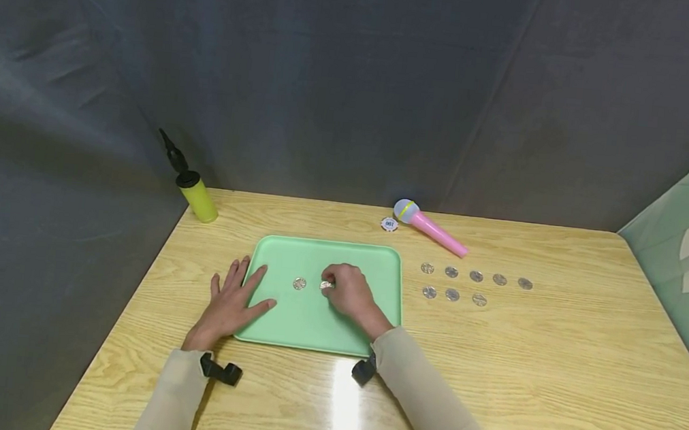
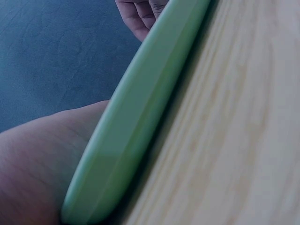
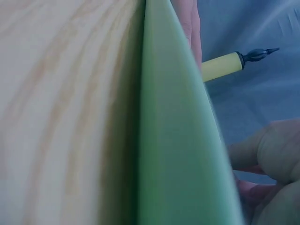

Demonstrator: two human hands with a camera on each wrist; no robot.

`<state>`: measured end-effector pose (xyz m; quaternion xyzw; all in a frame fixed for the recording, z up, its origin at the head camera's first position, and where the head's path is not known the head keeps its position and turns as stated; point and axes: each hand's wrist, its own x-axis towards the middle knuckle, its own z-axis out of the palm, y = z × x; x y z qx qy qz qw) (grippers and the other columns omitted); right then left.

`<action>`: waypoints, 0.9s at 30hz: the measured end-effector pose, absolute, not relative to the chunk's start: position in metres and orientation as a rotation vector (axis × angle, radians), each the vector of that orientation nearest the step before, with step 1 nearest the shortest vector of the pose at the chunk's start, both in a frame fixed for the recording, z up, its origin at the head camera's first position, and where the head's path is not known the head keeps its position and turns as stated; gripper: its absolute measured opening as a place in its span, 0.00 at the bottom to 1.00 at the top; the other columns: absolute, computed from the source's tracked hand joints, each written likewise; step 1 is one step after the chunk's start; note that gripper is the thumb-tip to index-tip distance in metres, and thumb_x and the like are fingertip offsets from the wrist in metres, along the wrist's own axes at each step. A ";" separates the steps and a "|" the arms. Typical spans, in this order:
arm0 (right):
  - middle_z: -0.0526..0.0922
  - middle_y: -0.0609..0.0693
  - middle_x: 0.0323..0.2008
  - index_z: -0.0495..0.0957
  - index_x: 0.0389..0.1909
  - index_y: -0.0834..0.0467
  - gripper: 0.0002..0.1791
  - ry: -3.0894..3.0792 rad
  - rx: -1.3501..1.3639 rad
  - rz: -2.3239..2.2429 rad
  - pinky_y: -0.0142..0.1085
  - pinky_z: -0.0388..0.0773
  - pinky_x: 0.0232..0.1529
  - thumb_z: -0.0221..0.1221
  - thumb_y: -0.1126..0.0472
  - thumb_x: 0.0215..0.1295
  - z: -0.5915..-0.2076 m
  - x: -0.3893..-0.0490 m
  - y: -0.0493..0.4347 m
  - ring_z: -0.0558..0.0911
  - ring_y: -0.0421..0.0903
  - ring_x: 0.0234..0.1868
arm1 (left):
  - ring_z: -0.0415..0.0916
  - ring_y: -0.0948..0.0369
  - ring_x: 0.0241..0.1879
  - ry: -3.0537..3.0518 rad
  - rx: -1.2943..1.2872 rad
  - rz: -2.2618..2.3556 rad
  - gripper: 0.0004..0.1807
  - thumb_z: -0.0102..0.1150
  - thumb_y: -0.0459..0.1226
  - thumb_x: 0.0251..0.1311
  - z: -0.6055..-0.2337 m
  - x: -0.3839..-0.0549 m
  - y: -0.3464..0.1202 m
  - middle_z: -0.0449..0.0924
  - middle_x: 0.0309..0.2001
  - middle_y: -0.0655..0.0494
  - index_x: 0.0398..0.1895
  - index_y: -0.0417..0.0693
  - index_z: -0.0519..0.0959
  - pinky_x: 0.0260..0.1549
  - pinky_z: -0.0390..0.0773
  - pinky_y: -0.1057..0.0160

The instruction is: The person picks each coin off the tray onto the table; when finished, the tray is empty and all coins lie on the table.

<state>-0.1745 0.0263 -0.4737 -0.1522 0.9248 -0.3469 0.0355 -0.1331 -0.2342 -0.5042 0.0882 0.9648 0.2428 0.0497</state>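
Observation:
A mint-green tray lies on the wooden table. Near its middle is a silver coin, lying flat. Just right of that, my right hand pinches a second silver coin between thumb and fingers, low over the tray floor. My left hand rests with fingers spread across the tray's left rim, thumb over the inside. In the left wrist view the tray's side wall hides part of that hand. The right wrist view shows my curled right hand behind the rim; the coin is hidden there.
Right of the tray, silver coins lie in two rows, several behind and three in front. A pink toy microphone and a poker chip lie behind the tray. A yellow-green hand pump stands at the back left, before a dark curtain.

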 end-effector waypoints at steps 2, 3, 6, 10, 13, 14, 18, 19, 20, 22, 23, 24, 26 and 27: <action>0.88 0.54 0.37 0.87 0.41 0.61 0.11 2.839 -0.465 -1.045 0.43 0.82 0.44 0.69 0.68 0.57 -0.473 -0.174 0.025 0.85 0.48 0.40 | 0.28 0.38 0.81 2.937 0.270 0.743 0.45 0.55 0.59 0.66 -0.505 -0.133 -0.234 0.34 0.82 0.38 0.80 0.52 0.53 0.69 0.27 0.26; 0.88 0.54 0.37 0.87 0.41 0.61 0.10 2.838 -0.469 -1.036 0.42 0.82 0.43 0.69 0.69 0.57 -0.473 -0.174 0.025 0.84 0.48 0.39 | 0.28 0.38 0.81 2.936 0.271 0.746 0.45 0.55 0.59 0.66 -0.505 -0.133 -0.234 0.34 0.82 0.38 0.80 0.52 0.53 0.69 0.27 0.26; 0.88 0.54 0.36 0.87 0.40 0.61 0.09 2.836 -0.485 -1.024 0.41 0.81 0.41 0.69 0.69 0.57 -0.472 -0.173 0.026 0.83 0.47 0.38 | 0.28 0.38 0.81 2.929 0.271 0.755 0.45 0.55 0.58 0.66 -0.505 -0.132 -0.234 0.34 0.82 0.38 0.80 0.52 0.53 0.69 0.27 0.26; 0.85 0.53 0.34 0.88 0.38 0.61 0.07 2.845 -0.504 -1.022 0.38 0.79 0.37 0.69 0.68 0.58 -0.471 -0.172 0.028 0.80 0.44 0.35 | 0.29 0.38 0.81 2.928 0.272 0.762 0.45 0.56 0.58 0.66 -0.504 -0.132 -0.234 0.34 0.82 0.38 0.80 0.51 0.53 0.69 0.27 0.26; 0.83 0.52 0.32 0.87 0.37 0.61 0.06 2.853 -0.496 -1.030 0.35 0.76 0.35 0.69 0.68 0.58 -0.471 -0.171 0.029 0.77 0.43 0.33 | 0.30 0.37 0.81 2.940 0.273 0.752 0.45 0.56 0.57 0.66 -0.503 -0.132 -0.233 0.36 0.82 0.37 0.80 0.50 0.53 0.69 0.28 0.26; 0.83 0.52 0.31 0.87 0.36 0.61 0.05 2.851 -0.487 -1.039 0.35 0.75 0.35 0.69 0.68 0.58 -0.471 -0.171 0.028 0.77 0.43 0.33 | 0.31 0.37 0.81 2.945 0.274 0.746 0.45 0.56 0.57 0.66 -0.503 -0.132 -0.233 0.36 0.81 0.36 0.80 0.50 0.54 0.69 0.29 0.26; 0.82 0.52 0.30 0.86 0.35 0.61 0.04 2.857 -0.471 -1.058 0.34 0.75 0.34 0.69 0.67 0.58 -0.472 -0.171 0.029 0.76 0.43 0.32 | 0.31 0.37 0.81 2.949 0.272 0.735 0.45 0.56 0.57 0.66 -0.501 -0.132 -0.233 0.37 0.81 0.36 0.80 0.50 0.54 0.69 0.29 0.26; 0.82 0.52 0.30 0.86 0.34 0.61 0.04 2.857 -0.468 -1.068 0.35 0.75 0.34 0.69 0.67 0.58 -0.472 -0.171 0.029 0.77 0.43 0.32 | 0.31 0.37 0.81 2.949 0.272 0.735 0.45 0.56 0.57 0.66 -0.501 -0.132 -0.233 0.37 0.81 0.36 0.80 0.50 0.53 0.69 0.29 0.26; 0.83 0.52 0.30 0.86 0.34 0.60 0.04 2.859 -0.469 -1.075 0.34 0.75 0.34 0.69 0.67 0.58 -0.473 -0.171 0.029 0.77 0.42 0.32 | 0.31 0.37 0.81 2.948 0.272 0.735 0.45 0.56 0.57 0.66 -0.501 -0.132 -0.233 0.37 0.81 0.36 0.80 0.50 0.53 0.69 0.29 0.26; 0.84 0.51 0.30 0.85 0.32 0.59 0.03 2.864 -0.479 -1.091 0.34 0.76 0.34 0.69 0.67 0.58 -0.474 -0.171 0.030 0.77 0.42 0.31 | 0.31 0.37 0.81 2.946 0.272 0.738 0.45 0.56 0.57 0.66 -0.501 -0.132 -0.233 0.37 0.81 0.36 0.80 0.50 0.53 0.69 0.29 0.26; 0.85 0.50 0.29 0.85 0.31 0.59 0.02 2.863 -0.481 -1.109 0.34 0.76 0.33 0.68 0.68 0.58 -0.474 -0.171 0.030 0.77 0.41 0.30 | 0.31 0.37 0.81 2.946 0.273 0.741 0.45 0.56 0.57 0.66 -0.501 -0.132 -0.233 0.37 0.81 0.36 0.80 0.50 0.53 0.69 0.29 0.26; 0.85 0.50 0.28 0.85 0.30 0.59 0.02 2.861 -0.487 -1.128 0.33 0.76 0.33 0.68 0.68 0.58 -0.474 -0.171 0.031 0.77 0.41 0.29 | 0.31 0.37 0.81 2.946 0.274 0.741 0.45 0.56 0.57 0.66 -0.502 -0.132 -0.233 0.37 0.81 0.36 0.80 0.50 0.53 0.69 0.29 0.26; 0.85 0.50 0.27 0.85 0.29 0.58 0.03 2.855 -0.498 -1.163 0.32 0.75 0.32 0.67 0.69 0.59 -0.474 -0.171 0.033 0.76 0.40 0.28 | 0.31 0.37 0.81 2.948 0.278 0.741 0.45 0.56 0.57 0.66 -0.502 -0.132 -0.233 0.36 0.81 0.37 0.80 0.51 0.53 0.69 0.29 0.26; 0.84 0.49 0.26 0.85 0.29 0.59 0.02 2.851 -0.500 -1.179 0.32 0.75 0.32 0.66 0.68 0.59 -0.474 -0.171 0.033 0.75 0.39 0.28 | 0.31 0.37 0.81 2.948 0.278 0.740 0.45 0.56 0.57 0.66 -0.503 -0.132 -0.234 0.36 0.82 0.37 0.80 0.51 0.53 0.69 0.29 0.26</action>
